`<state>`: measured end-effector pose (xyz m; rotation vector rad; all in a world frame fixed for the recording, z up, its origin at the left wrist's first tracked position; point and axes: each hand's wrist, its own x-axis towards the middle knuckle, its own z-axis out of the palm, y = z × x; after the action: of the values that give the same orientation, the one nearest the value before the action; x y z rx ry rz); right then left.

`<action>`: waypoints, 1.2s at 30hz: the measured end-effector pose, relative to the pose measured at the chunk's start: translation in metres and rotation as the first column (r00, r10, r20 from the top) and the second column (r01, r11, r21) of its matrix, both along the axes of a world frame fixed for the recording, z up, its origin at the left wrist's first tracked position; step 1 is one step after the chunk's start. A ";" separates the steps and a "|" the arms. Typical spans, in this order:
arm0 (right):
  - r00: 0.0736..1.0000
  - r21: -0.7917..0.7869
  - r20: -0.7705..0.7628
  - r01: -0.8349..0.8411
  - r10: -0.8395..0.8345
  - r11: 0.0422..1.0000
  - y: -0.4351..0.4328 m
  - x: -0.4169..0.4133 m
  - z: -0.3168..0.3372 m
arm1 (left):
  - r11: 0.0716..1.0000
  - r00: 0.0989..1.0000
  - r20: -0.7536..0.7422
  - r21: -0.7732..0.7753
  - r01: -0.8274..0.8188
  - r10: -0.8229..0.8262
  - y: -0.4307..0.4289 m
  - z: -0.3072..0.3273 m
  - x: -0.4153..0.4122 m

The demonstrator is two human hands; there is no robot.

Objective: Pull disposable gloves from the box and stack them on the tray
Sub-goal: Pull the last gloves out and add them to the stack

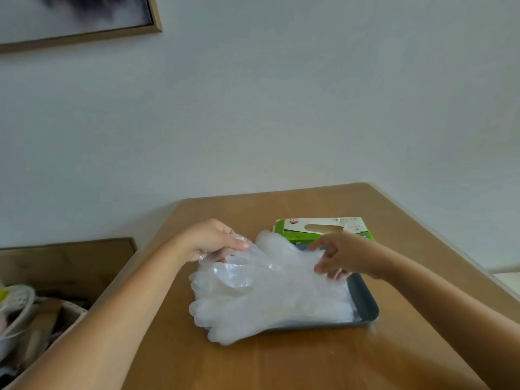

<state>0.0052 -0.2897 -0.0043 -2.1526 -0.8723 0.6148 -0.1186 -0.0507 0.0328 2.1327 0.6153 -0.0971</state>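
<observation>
While both hands hold one clear glove [270,257] stretched just above the pile, left hand [213,240] pinches its edge between thumb and fingers at 10 o'clock of the tray [364,301]. Right hand [337,257] has curled fingers gripping the opposite edge at 2 o'clock. Glove not laid down yet.

Pile of gloves [267,308] is thick and covers nearly all the dark tray, so task looks well along, maybe near done. Green box [323,229] lies flat at 1 o'clock, touching or just behind the tray. Nothing pokes from its slot; cannot tell how many remain inside.

Edges: pile overhangs the tray rim at 7 to 9 o'clock, glove fingers spilling onto the counter [281,364], so slip risk there. Counter edge runs close at 9 o'clock, with a basket [19,311] below it. Wall [281,108] sits close behind at 12. Open room is wide at 6 o'clock, some at 3.
</observation>
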 end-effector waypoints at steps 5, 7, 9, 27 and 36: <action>0.995 -0.079 0.098 -0.024 0.032 0.997 0.008 0.005 -0.014 | 0.935 0.989 -0.147 0.352 0.045 0.008 0.005 -0.008 0.010; 0.991 -0.086 0.130 -0.024 0.035 0.996 0.009 0.008 -0.017 | 0.813 0.982 -0.169 0.581 0.031 0.083 0.005 -0.009 0.012; 0.988 -0.091 0.151 -0.026 0.039 0.996 0.009 0.010 -0.017 | 0.631 0.988 -0.040 0.773 -0.063 0.147 -0.002 -0.009 0.011; 0.718 -0.099 0.670 0.335 -0.187 0.937 0.003 0.000 0.001 | 0.787 0.972 -0.108 0.571 0.233 -0.209 -0.087 -0.096 0.014; 0.661 -0.481 0.567 -0.218 0.492 0.849 0.019 -0.039 -0.030 | 0.660 0.966 -0.168 0.706 0.257 -0.197 -0.084 -0.103 0.016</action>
<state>-0.0335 -0.2711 -0.0339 -2.6230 -1.7437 0.1511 -0.1028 -0.1342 -0.0702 3.0026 0.4593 -0.0809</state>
